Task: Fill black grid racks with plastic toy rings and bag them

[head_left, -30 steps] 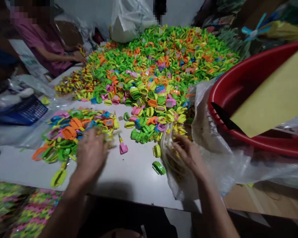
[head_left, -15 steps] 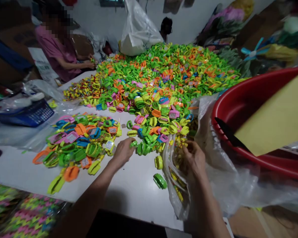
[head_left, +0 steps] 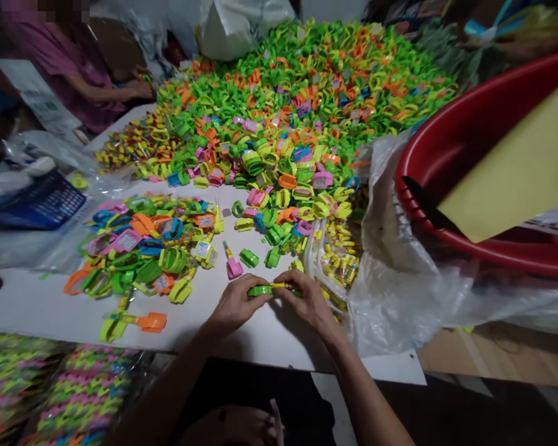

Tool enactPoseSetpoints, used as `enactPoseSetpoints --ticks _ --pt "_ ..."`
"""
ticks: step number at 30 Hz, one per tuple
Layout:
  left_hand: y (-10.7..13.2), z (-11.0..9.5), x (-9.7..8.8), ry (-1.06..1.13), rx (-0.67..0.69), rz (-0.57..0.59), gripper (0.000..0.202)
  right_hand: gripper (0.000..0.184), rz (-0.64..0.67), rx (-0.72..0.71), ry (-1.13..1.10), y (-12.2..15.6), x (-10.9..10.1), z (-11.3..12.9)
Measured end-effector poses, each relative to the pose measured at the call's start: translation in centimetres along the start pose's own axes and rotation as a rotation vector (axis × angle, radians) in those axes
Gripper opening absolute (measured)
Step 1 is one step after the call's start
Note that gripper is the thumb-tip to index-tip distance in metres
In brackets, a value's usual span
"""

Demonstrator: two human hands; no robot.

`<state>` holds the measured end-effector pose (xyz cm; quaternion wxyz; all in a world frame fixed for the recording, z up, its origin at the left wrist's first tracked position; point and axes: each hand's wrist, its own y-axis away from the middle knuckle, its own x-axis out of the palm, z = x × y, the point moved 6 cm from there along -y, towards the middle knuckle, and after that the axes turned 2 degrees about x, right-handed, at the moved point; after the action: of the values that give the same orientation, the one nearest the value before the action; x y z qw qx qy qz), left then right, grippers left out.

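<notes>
My left hand (head_left: 235,305) grips a green toy watch (head_left: 259,290) of shiny plastic near the table's front edge. Pinched in my right hand (head_left: 310,302) is a small yellow tube (head_left: 279,285), its end meeting the watch. Just beyond my hands lie a loose green toy watch (head_left: 249,257) and a pink one (head_left: 234,267) with a tube attached. To the right, a clear plastic bag (head_left: 314,251) holds many yellow tubes (head_left: 341,260). Left of my hands is a heap of coloured toy watches (head_left: 142,272), some with tubes on them.
A large mound of toy watches (head_left: 297,93) covers the table's back. The red basin (head_left: 409,179) with a yellow sheet (head_left: 516,167) stands right. A blue basket (head_left: 60,201) sits left. Another person (head_left: 93,93) works at far left. Packed trays (head_left: 84,384) lie below the table's left edge.
My right hand has left the plastic bag with a yellow tube. Both hands have come together at the front, and the view has tilted down. A pink watch now lies on the table.
</notes>
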<state>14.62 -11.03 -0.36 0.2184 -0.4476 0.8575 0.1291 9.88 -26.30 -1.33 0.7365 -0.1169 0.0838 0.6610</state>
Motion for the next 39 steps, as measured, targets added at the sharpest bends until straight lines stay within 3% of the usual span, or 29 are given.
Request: enactPoseSetpoints --ticks 5,13,21,27,34,37,39 --pt "0.5 -0.3 0.4 -0.096 -0.024 0.082 0.020 0.012 0.023 -0.009 -0.044 0.3 0.4 0.2" --pt "1.0 -0.2 0.8 -0.214 -0.064 0.103 0.020 0.009 0.051 -0.205 0.109 0.9 0.2 1.9" --pt "3.6 -0.7 3.4 -0.524 -0.001 0.143 0.020 0.011 0.312 -0.106 0.120 3.2 0.4 2.0" --pt "4.1 -1.2 3.7 -0.660 0.073 0.249 0.016 0.011 0.296 -0.071 0.067 4.3 0.5 1.8" --pt "3.9 -0.6 4.4 -0.608 0.155 0.227 0.014 0.011 0.339 -0.083 -0.012 3.9 1.0 1.6" --pt "3.1 -1.7 3.0 -0.603 0.127 0.182 0.018 0.012 0.307 -0.073 -0.046 3.1 0.4 2.0" --pt "1.8 -3.0 0.0 -0.640 0.084 0.129 0.022 0.024 0.209 -0.054 0.023 1.8 -1.6 2.0"
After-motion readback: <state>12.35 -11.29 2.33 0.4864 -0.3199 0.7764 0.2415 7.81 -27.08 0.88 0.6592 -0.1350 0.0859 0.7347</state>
